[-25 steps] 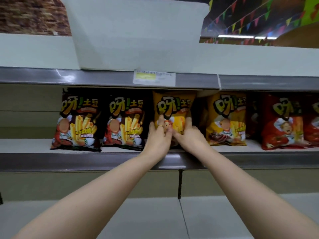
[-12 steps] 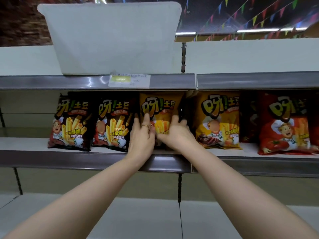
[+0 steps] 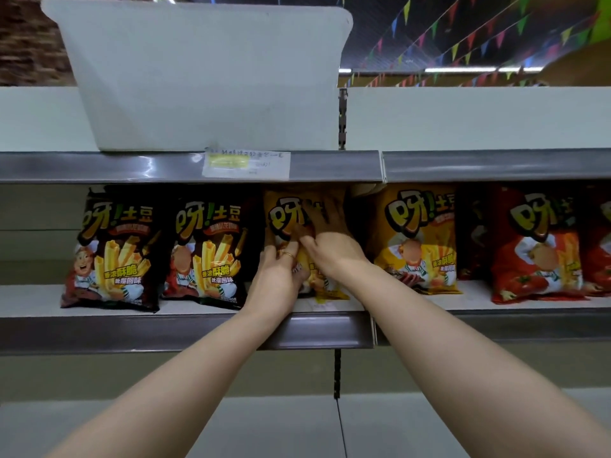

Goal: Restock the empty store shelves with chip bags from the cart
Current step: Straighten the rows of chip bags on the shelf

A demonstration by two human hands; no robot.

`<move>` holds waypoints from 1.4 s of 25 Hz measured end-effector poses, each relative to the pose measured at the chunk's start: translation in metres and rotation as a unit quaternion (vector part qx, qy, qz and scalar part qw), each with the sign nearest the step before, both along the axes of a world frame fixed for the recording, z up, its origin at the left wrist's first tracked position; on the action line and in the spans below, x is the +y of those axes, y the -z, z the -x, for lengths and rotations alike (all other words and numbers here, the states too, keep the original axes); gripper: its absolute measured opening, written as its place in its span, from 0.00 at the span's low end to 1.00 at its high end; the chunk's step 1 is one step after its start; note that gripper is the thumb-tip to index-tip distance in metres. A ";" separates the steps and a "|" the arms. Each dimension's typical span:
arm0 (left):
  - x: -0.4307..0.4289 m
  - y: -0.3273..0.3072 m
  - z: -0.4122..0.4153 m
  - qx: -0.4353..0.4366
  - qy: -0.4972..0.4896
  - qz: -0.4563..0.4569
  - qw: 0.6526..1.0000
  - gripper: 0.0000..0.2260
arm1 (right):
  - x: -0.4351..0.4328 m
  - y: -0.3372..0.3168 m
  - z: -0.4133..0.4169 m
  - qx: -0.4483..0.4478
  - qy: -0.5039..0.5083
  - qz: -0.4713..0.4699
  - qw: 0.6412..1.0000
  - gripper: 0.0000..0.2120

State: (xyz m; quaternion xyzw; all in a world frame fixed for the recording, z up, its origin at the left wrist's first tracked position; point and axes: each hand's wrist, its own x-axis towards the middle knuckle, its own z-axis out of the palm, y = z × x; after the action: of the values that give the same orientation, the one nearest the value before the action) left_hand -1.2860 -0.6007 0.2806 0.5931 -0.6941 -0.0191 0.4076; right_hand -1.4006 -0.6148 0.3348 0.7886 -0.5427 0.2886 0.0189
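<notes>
A yellow chip bag (image 3: 285, 217) stands on the middle shelf (image 3: 132, 332), between a black bag and another yellow one. Both my hands are on it. My left hand (image 3: 277, 276), with a ring on one finger, grips the bag's lower left part with curled fingers. My right hand (image 3: 332, 247) lies flat on the front of the bag, its straight fingers reaching up across the printed logo and pressing it back. The hands hide the lower half of the bag.
Two black chip bags (image 3: 114, 256) (image 3: 210, 256) stand to the left, a yellow bag (image 3: 420, 241) and red bags (image 3: 537, 249) to the right. A white plastic bin (image 3: 198, 77) sits on the upper shelf above a price label (image 3: 246, 164). A bare lower shelf (image 3: 264, 424) lies below.
My right hand has slid up from the bag's side onto its front, fingers now spread over the logo. My left hand stays low on the left edge. The bag sits further back.
</notes>
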 end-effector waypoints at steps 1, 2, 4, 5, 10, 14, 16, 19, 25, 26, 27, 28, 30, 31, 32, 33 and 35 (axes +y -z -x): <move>0.001 -0.001 -0.001 -0.001 0.002 -0.004 1.000 0.26 | -0.003 0.001 -0.001 -0.021 -0.008 0.006 1.000 0.25; 0.003 -0.001 -0.001 0.000 0.009 -0.004 1.000 0.26 | -0.005 0.001 -0.001 -0.033 -0.007 0.005 0.999 0.25; 0.007 0.001 -0.001 0.011 0.023 0.011 1.000 0.28 | 0.003 0.000 0.003 -0.009 0.027 -0.006 1.000 0.23; 0.010 0.003 -0.002 0.017 0.026 0.017 0.999 0.30 | 0.010 0.003 0.008 -0.001 0.039 0.017 0.999 0.22; 0.031 -0.002 0.007 -0.022 -0.002 0.068 0.997 0.35 | 0.047 0.026 0.077 -0.126 0.062 0.347 0.927 0.15; 0.049 -0.005 0.057 -0.031 0.082 0.109 0.990 0.31 | 0.040 0.021 0.143 -0.262 0.178 0.165 0.934 0.26; 0.046 -0.010 0.094 0.014 0.125 0.068 0.990 0.32 | 0.029 0.017 0.155 -0.302 0.174 0.019 0.937 0.34; 0.021 -0.025 0.139 0.117 0.098 -0.061 0.986 0.35 | 0.009 0.013 0.165 -0.399 0.092 -0.130 0.903 0.32; -0.021 -0.032 0.164 0.282 0.014 -0.173 0.944 0.19 | -0.032 0.020 0.176 -0.439 -0.020 -0.266 0.858 0.14; -0.022 -0.032 0.165 0.281 0.003 -0.167 0.945 0.19 | -0.036 0.020 0.176 -0.438 -0.024 -0.269 0.857 0.12; -0.022 -0.032 0.165 0.284 -0.007 -0.162 0.945 0.19 | -0.036 0.020 0.177 -0.442 -0.037 -0.278 0.852 0.11; -0.022 -0.032 0.165 0.291 -0.012 -0.164 0.943 0.19 | -0.033 0.018 0.178 -0.446 -0.052 -0.286 0.847 0.10; -0.021 -0.030 0.166 0.304 -0.012 -0.169 0.938 0.21 | -0.030 0.019 0.181 -0.436 -0.060 -0.282 0.853 0.13; -0.021 -0.030 0.166 0.309 -0.011 -0.172 0.935 0.23 | -0.030 0.018 0.184 -0.431 -0.058 -0.276 0.857 0.14; -0.022 -0.030 0.167 0.312 -0.011 -0.175 0.934 0.24 | -0.030 0.016 0.186 -0.432 -0.058 -0.269 0.859 0.14; -0.022 -0.030 0.169 0.316 -0.012 -0.175 0.933 0.25 | -0.031 0.012 0.188 -0.448 -0.058 -0.263 0.852 0.14; -0.020 -0.030 0.171 0.317 -0.025 -0.167 0.933 0.25 | -0.040 0.002 0.187 -0.532 -0.067 -0.240 0.809 0.22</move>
State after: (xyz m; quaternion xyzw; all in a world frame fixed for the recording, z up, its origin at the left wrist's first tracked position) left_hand -1.4568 -0.6205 0.3104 0.6329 -0.5001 -0.3115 0.5023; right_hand -1.5881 -0.6550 0.3323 0.5253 -0.4660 0.5237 -0.4823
